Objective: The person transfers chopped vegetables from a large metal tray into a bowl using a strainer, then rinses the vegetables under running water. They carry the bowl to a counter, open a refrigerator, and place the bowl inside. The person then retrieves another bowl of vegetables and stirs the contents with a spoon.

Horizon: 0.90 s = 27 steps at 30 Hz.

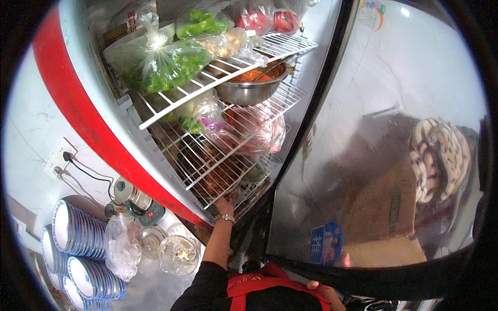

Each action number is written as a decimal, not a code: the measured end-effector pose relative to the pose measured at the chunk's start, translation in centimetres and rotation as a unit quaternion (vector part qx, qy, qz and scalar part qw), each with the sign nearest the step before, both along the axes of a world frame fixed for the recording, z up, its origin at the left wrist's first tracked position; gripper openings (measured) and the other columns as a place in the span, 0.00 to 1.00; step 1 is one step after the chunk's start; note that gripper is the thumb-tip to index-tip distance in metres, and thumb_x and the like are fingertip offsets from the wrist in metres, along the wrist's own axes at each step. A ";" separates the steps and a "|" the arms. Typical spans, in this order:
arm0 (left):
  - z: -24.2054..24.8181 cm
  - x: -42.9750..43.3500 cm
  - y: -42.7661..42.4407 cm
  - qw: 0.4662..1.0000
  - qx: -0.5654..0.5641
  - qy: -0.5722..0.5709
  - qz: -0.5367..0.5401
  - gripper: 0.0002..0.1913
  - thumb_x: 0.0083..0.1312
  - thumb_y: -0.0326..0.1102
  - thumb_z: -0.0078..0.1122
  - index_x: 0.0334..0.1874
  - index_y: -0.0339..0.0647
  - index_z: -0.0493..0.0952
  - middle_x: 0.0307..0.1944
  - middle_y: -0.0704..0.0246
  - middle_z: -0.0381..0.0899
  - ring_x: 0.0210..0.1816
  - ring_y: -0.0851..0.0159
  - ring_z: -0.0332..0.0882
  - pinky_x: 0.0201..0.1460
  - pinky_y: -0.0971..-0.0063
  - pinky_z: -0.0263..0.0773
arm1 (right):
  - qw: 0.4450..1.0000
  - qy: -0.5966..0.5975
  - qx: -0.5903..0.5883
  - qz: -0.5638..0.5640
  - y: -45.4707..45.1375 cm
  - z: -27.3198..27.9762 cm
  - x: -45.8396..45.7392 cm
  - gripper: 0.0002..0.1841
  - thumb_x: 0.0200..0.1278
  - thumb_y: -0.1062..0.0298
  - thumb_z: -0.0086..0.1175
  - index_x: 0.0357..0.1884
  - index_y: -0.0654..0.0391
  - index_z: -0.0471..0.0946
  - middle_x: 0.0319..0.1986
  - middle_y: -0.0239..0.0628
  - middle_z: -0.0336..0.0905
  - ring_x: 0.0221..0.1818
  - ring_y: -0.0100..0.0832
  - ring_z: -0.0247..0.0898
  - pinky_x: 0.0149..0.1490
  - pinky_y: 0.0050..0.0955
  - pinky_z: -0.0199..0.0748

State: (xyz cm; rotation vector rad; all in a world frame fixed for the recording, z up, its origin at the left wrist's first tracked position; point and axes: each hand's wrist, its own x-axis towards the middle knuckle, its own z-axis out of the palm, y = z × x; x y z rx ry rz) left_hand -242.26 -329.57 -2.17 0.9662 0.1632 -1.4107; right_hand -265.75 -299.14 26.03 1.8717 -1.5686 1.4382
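My left hand [223, 206], with a metal-banded watch [225, 218] at the wrist, reaches into an upright fridge below its lowest visible wire shelf [218, 165]. Its fingers are partly hidden, and I cannot tell whether they grip anything. Close by, beneath that shelf, lies dark reddish-brown food [214, 180]. Low at the right, my right hand [327, 295] is beside the red apron [258, 283], below the bottom edge of the glass fridge door [350, 155]. Only part of this hand shows.
The upper wire shelf [183, 103] holds bagged chopped greens [167, 66] and bagged tomatoes [253, 19]. Beneath it are a steel bowl [249, 91] of red food and bagged meat [268, 132]. At left, stacked bowls [79, 229], an electric kettle [134, 196] and glass jars [179, 254] stand on a counter.
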 end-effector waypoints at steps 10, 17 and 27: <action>2.9 -3.0 -2.2 0.997 -0.044 -0.045 0.052 0.25 0.66 0.38 0.45 0.65 0.53 0.52 0.64 0.60 0.51 0.51 0.53 0.65 0.47 0.59 0.73 | 1.000 0.007 0.008 0.006 -1.0 0.1 1.2 0.47 0.56 0.60 0.50 0.65 0.57 0.25 0.64 0.59 0.33 0.65 0.56 0.39 0.65 0.50 0.42; -0.1 -1.4 -3.0 0.994 -0.080 0.076 -0.012 0.28 0.64 0.48 0.50 0.60 0.38 0.58 0.52 0.53 0.66 0.47 0.52 0.71 0.44 0.62 0.77 | 1.000 0.006 -0.001 0.018 -1.7 -0.3 3.0 0.47 0.56 0.60 0.51 0.65 0.58 0.29 0.64 0.59 0.34 0.64 0.56 0.40 0.64 0.50 0.42; 20.0 2.9 22.4 0.840 -0.273 -0.378 -0.278 0.12 0.67 0.32 0.44 0.48 0.35 0.71 0.38 0.64 0.78 0.39 0.69 0.76 0.44 0.77 0.71 | 0.995 -0.009 -0.049 0.082 -6.7 -3.1 9.9 0.45 0.56 0.60 0.53 0.66 0.61 0.34 0.64 0.59 0.35 0.63 0.57 0.41 0.63 0.50 0.43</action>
